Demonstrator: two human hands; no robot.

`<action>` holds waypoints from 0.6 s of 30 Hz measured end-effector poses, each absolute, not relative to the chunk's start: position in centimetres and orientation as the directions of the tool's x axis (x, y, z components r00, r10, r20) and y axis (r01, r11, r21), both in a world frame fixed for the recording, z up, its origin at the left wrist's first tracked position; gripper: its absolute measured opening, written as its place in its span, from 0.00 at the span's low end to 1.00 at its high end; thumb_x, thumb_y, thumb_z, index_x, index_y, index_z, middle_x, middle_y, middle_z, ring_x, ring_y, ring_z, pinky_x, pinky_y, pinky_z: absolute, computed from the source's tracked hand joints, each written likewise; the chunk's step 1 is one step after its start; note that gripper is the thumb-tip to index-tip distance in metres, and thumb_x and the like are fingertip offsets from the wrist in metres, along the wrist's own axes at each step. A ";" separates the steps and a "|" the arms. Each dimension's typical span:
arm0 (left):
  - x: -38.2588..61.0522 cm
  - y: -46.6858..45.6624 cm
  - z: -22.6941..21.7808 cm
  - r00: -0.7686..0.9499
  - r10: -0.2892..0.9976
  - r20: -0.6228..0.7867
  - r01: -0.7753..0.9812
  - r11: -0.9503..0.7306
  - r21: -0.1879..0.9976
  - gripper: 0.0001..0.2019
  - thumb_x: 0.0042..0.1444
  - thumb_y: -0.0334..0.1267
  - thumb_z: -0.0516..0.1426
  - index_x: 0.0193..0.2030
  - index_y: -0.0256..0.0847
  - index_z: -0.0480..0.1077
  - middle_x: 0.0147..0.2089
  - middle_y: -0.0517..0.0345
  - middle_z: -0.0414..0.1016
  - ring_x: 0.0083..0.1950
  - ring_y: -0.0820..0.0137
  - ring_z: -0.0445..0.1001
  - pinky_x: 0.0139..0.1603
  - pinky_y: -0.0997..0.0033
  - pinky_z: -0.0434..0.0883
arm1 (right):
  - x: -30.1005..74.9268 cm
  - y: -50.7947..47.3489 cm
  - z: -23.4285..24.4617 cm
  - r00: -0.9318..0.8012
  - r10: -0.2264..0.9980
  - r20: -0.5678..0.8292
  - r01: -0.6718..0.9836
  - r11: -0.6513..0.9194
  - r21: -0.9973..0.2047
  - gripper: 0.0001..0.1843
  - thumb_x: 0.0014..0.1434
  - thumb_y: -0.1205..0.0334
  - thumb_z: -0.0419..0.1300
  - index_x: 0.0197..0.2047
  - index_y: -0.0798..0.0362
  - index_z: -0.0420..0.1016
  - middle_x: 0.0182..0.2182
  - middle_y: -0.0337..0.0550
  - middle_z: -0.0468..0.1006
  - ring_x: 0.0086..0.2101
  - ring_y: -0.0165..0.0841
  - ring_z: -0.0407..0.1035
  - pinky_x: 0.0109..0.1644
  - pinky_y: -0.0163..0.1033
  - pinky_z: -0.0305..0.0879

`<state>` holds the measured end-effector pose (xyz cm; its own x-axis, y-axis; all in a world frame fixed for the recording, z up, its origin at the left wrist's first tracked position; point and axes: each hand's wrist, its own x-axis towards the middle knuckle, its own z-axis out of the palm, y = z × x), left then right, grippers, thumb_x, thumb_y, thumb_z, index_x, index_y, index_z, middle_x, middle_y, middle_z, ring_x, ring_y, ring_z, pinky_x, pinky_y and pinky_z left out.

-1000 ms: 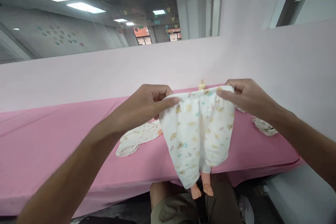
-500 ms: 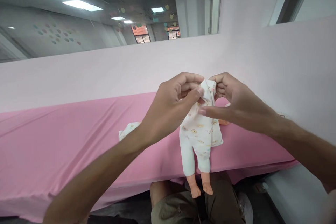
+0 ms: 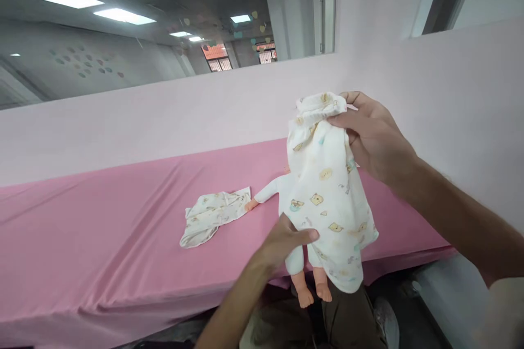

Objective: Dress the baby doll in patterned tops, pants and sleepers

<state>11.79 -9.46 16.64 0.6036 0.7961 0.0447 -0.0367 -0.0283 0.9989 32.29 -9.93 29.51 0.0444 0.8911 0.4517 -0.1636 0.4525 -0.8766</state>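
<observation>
My right hand (image 3: 374,139) pinches the waistband of small white printed baby trousers (image 3: 327,202), which hang down in front of me. Lower down, my left hand (image 3: 286,242) touches the trousers' left edge, fingers curled against the cloth and the doll. A baby doll (image 3: 272,188) in a white suit lies on the pink table (image 3: 102,229) behind the trousers. One arm of the doll reaches left, and its bare feet (image 3: 313,292) stick out over the table's front edge. Most of the doll's body is hidden by the trousers.
A second crumpled printed garment (image 3: 213,215) lies on the pink cloth left of the doll. A pale pink partition wall (image 3: 164,114) runs behind the table. My knees in olive trousers (image 3: 347,322) show below the table edge.
The right hand has lifted the trousers up by the waistband. The left hand has let go of the top and dropped to the cloth's lower left edge near the doll.
</observation>
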 end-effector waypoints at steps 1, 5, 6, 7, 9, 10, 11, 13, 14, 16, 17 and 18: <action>12.5 -10.0 15.4 0.655 0.756 0.007 -0.107 0.084 0.991 0.40 0.49 0.47 0.66 0.67 0.38 0.59 0.58 0.38 0.72 0.59 0.49 0.71 0.55 0.53 0.72 | 32.5 -9.5 29.3 0.067 0.896 0.438 -0.205 0.442 -0.873 0.11 0.55 0.66 0.62 0.41 0.51 0.66 0.31 0.36 0.72 0.30 0.27 0.70 0.32 0.32 0.68; 14.5 -11.6 13.6 0.668 0.742 -0.051 -0.266 0.302 0.916 0.30 0.50 0.41 0.66 0.58 0.33 0.68 0.48 0.40 0.78 0.51 0.53 0.77 0.55 0.52 0.71 | 34.1 -7.4 27.7 0.198 0.930 0.310 -0.273 0.356 -0.894 0.16 0.51 0.68 0.65 0.42 0.51 0.66 0.33 0.38 0.75 0.32 0.28 0.71 0.32 0.32 0.69; 14.5 -11.8 13.8 0.638 0.767 -0.073 -0.285 0.323 0.902 0.29 0.48 0.40 0.67 0.57 0.33 0.69 0.49 0.41 0.78 0.50 0.53 0.77 0.54 0.52 0.72 | 34.6 -6.9 27.1 0.230 0.938 0.261 -0.282 0.321 -0.904 0.16 0.50 0.68 0.65 0.42 0.51 0.66 0.34 0.38 0.75 0.32 0.28 0.72 0.32 0.32 0.69; 14.4 -11.8 14.2 0.605 0.790 -0.096 -0.299 0.337 0.893 0.29 0.47 0.40 0.67 0.56 0.34 0.69 0.49 0.41 0.78 0.50 0.53 0.77 0.53 0.52 0.72 | 35.1 -6.5 26.4 0.258 0.943 0.211 -0.289 0.284 -0.914 0.17 0.50 0.68 0.66 0.42 0.51 0.66 0.34 0.39 0.75 0.32 0.29 0.72 0.31 0.32 0.70; 13.9 -11.8 15.1 0.549 0.826 -0.127 -0.304 0.339 0.891 0.30 0.45 0.41 0.68 0.56 0.35 0.70 0.50 0.42 0.78 0.49 0.53 0.78 0.51 0.53 0.73 | 35.9 -5.8 24.5 0.298 0.948 0.111 -0.286 0.199 -0.937 0.18 0.48 0.68 0.66 0.42 0.51 0.66 0.33 0.39 0.75 0.32 0.30 0.72 0.30 0.32 0.70; 13.5 -11.7 15.6 0.530 0.839 -0.124 -0.300 0.322 0.898 0.30 0.46 0.42 0.67 0.56 0.36 0.70 0.50 0.43 0.78 0.50 0.53 0.77 0.51 0.53 0.74 | 36.3 -5.6 23.4 0.308 0.949 0.064 -0.268 0.151 -0.951 0.19 0.48 0.67 0.66 0.43 0.51 0.66 0.33 0.40 0.76 0.31 0.30 0.72 0.30 0.33 0.70; 13.2 -11.7 16.0 0.518 0.848 -0.111 -0.289 0.296 0.911 0.30 0.46 0.43 0.67 0.56 0.36 0.69 0.50 0.43 0.78 0.50 0.53 0.77 0.50 0.54 0.74 | 36.5 -5.4 22.1 0.309 0.951 0.021 -0.233 0.097 -0.968 0.21 0.48 0.66 0.66 0.44 0.51 0.66 0.32 0.40 0.76 0.31 0.31 0.72 0.30 0.34 0.70; 12.7 -11.6 16.4 0.488 0.870 -0.071 -0.262 0.224 0.939 0.29 0.46 0.44 0.67 0.55 0.37 0.70 0.49 0.44 0.79 0.50 0.54 0.78 0.50 0.56 0.74 | 36.9 -5.6 19.4 0.279 0.959 -0.041 -0.105 -0.011 -0.994 0.22 0.48 0.64 0.67 0.47 0.52 0.66 0.29 0.39 0.75 0.29 0.32 0.71 0.30 0.36 0.69; 12.5 -11.5 16.3 0.466 0.883 -0.055 -0.247 0.189 0.951 0.29 0.46 0.45 0.68 0.54 0.36 0.70 0.47 0.44 0.79 0.48 0.55 0.78 0.48 0.57 0.75 | 37.0 -5.9 18.1 0.241 0.969 -0.053 -0.019 -0.050 -0.999 0.21 0.49 0.62 0.66 0.46 0.52 0.67 0.28 0.39 0.75 0.29 0.32 0.70 0.31 0.37 0.69; 12.2 -11.4 15.8 0.422 0.905 -0.045 -0.210 0.146 0.967 0.26 0.45 0.46 0.68 0.49 0.34 0.72 0.43 0.45 0.80 0.44 0.56 0.79 0.44 0.60 0.76 | 37.1 -7.0 15.8 0.146 0.989 -0.036 0.140 -0.057 -0.989 0.17 0.52 0.57 0.64 0.44 0.53 0.71 0.31 0.41 0.76 0.32 0.34 0.71 0.37 0.39 0.69; 12.0 -11.4 15.4 0.406 0.913 -0.050 -0.195 0.140 0.971 0.25 0.44 0.46 0.68 0.47 0.34 0.72 0.41 0.45 0.80 0.42 0.57 0.79 0.42 0.61 0.76 | 37.2 -7.7 14.8 0.087 0.996 -0.008 0.203 -0.026 -0.979 0.17 0.53 0.55 0.63 0.45 0.52 0.72 0.36 0.44 0.77 0.37 0.36 0.72 0.42 0.42 0.70; 11.8 -11.3 15.0 0.394 0.917 -0.060 -0.187 0.144 0.972 0.25 0.43 0.46 0.68 0.45 0.33 0.73 0.39 0.46 0.80 0.41 0.57 0.80 0.40 0.62 0.76 | 37.2 -8.5 14.1 0.004 1.000 0.022 0.249 0.021 -0.968 0.20 0.53 0.54 0.63 0.48 0.51 0.73 0.43 0.47 0.77 0.44 0.40 0.71 0.48 0.46 0.69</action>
<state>11.84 -11.29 15.01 0.3939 0.9172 -0.0597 -0.1871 0.1436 0.9718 37.24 -8.54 14.07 0.0037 0.9997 0.0221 0.2488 0.0205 -0.9683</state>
